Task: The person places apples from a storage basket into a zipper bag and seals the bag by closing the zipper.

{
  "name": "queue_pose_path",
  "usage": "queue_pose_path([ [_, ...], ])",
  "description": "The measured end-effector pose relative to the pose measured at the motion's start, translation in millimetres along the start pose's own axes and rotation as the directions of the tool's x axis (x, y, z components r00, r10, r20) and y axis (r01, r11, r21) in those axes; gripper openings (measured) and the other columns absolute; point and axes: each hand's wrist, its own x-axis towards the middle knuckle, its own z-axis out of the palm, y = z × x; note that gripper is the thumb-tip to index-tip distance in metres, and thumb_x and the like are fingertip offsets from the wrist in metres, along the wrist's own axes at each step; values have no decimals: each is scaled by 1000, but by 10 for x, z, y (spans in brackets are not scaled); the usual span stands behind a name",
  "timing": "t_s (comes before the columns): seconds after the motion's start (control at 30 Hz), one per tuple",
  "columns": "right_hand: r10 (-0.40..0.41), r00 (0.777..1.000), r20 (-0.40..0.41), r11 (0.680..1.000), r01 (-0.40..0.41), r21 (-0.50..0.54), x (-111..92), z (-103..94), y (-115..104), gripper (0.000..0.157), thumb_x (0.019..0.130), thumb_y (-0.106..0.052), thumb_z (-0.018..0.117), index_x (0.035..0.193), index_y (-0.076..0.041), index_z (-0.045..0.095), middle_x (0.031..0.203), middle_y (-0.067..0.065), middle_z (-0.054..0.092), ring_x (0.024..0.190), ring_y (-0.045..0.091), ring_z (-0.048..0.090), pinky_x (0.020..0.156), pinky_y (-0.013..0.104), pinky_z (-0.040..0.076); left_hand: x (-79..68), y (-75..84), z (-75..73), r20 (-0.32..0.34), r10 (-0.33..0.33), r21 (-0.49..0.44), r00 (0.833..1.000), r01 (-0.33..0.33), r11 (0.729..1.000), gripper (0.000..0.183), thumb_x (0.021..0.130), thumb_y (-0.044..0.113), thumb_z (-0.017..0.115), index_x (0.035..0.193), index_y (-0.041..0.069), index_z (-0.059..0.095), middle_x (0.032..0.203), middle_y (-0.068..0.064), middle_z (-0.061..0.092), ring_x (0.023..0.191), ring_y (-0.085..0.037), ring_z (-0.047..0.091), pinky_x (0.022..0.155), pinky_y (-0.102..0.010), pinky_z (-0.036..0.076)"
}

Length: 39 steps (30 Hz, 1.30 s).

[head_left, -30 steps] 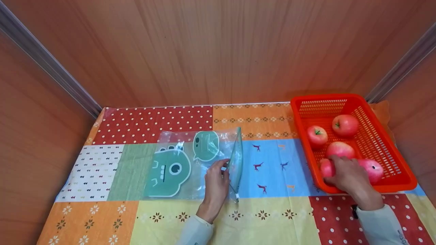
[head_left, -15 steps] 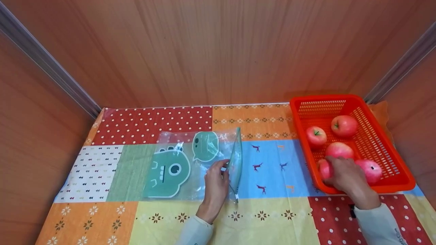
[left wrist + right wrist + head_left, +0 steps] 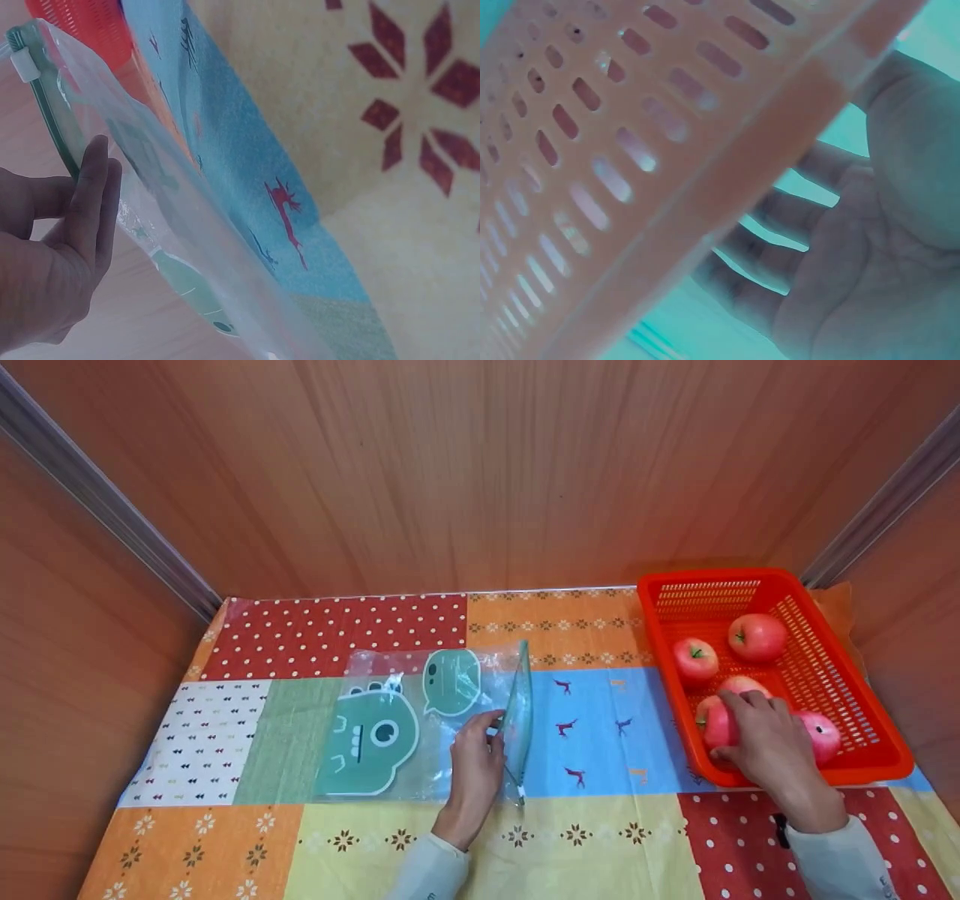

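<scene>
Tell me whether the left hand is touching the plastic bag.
Touching: the left wrist view shows the left hand pinching the plastic bag by its green edge.

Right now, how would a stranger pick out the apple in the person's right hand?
At the right of the patchwork cloth sits a red slotted basket of apples. In its near left corner, as the person sees it, the right hand covers part of one reddish apple. Unlike its neighbours, this one sits between the thumb and fingers.

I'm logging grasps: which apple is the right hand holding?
The apple at the basket's near left corner, between the right hand's thumb and fingers. Two others lie farther back; two more are partly hidden behind the hand.
</scene>
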Motion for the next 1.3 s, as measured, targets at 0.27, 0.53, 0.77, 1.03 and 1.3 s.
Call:
queue_pose_path([
  [0.27,-28,996,-88,1000,27,-9,-5,-60,-92,84,66,-10,99,137,6,56,126,33,58,105,53,54,88,75,52,33,-25,26,10,21,10,1000,-21,1000,32,96,-13,65,125,-2,71,111,-15,74,99,-28,74,86,-41,64],
  [0.53,-35,987,-157,999,37,10,11,-134,-191,86,67,-8,98,140,7,55,129,33,57,106,52,53,90,75,50,76,-45,47,18,41,9,999,-41,999,31,98,-12,64,127,-2,70,113,-15,74,106,-29,73,91,-43,63],
  [0.77,-30,983,-180,999,37,34,25,-184,-244,88,67,-7,98,142,6,54,131,33,55,109,52,51,91,76,49,105,-45,52,43,49,21,998,-50,999,33,100,-9,63,130,3,69,117,-11,74,112,-27,72,97,-44,61],
  [1.03,-30,978,-208,999,35,24,37,-228,-339,89,69,-7,97,145,6,52,136,33,53,111,53,50,90,75,49,141,-43,73,49,73,24,996,-75,997,31,100,-9,63,129,0,69,116,-13,74,110,-28,72,98,-46,60],
  [1.3,-30,976,-216,999,36,26,54,-239,-509,89,71,-7,96,148,2,52,138,32,53,115,52,49,91,74,49,177,-44,101,59,78,76,995,-83,994,33,101,-6,63,131,6,68,121,-8,74,113,-25,71,101,-48,58],
])
